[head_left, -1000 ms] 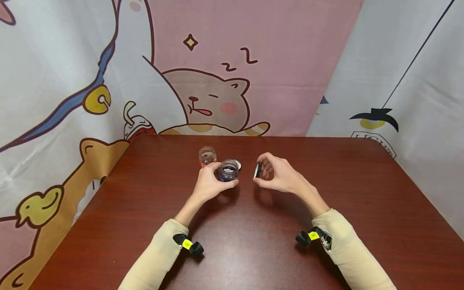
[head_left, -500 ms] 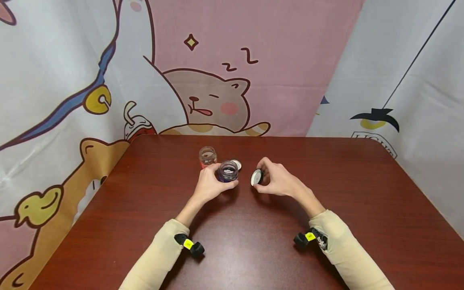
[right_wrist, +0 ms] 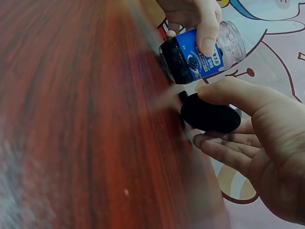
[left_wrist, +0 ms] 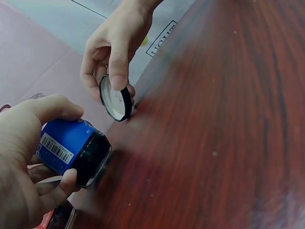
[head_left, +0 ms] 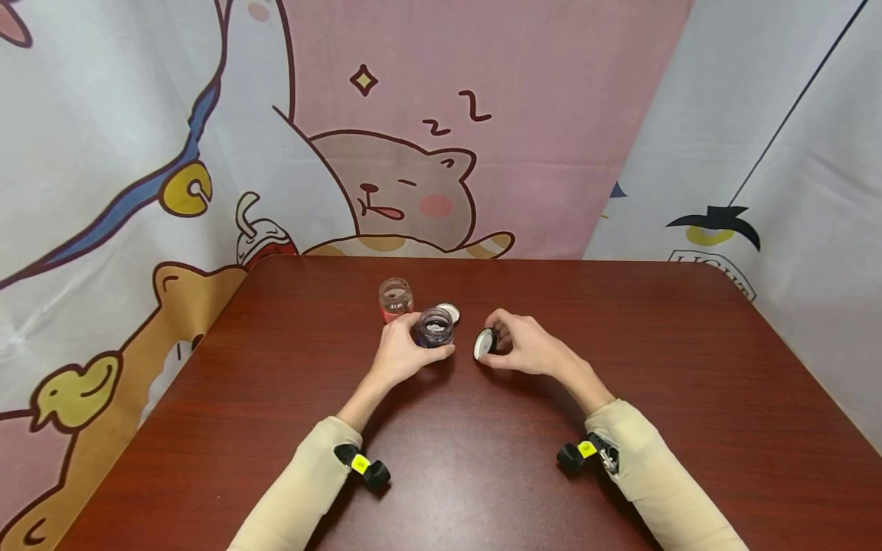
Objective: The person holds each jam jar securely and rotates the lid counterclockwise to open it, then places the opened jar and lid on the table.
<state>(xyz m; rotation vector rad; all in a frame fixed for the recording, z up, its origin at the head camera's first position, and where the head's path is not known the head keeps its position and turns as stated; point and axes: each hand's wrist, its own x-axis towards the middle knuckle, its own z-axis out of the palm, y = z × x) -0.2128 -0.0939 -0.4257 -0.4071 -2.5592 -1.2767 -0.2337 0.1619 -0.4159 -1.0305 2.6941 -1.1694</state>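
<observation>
My left hand (head_left: 402,350) grips an uncapped glass jar (head_left: 436,329), thumb on one side and fingers on the other. In the left wrist view its blue label (left_wrist: 64,143) with a barcode shows, and dark contents fill the lower part. My right hand (head_left: 529,346) pinches a black screw lid (head_left: 485,344) by its edges, tilted on its side just right of the jar. The lid's white inside faces the jar and me; its black top (right_wrist: 209,114) fills the right wrist view. A gap separates lid and jar.
Behind my left hand stands a second open glass jar (head_left: 396,298) with a red label. A white-lined lid (head_left: 449,312) lies on the table behind the blue-labelled jar. The brown table (head_left: 455,459) ends at a patterned cloth backdrop (head_left: 537,153).
My right hand has come down and slightly left, and the lid has turned from edge-on to show its white inside. My left hand and its jar have barely moved.
</observation>
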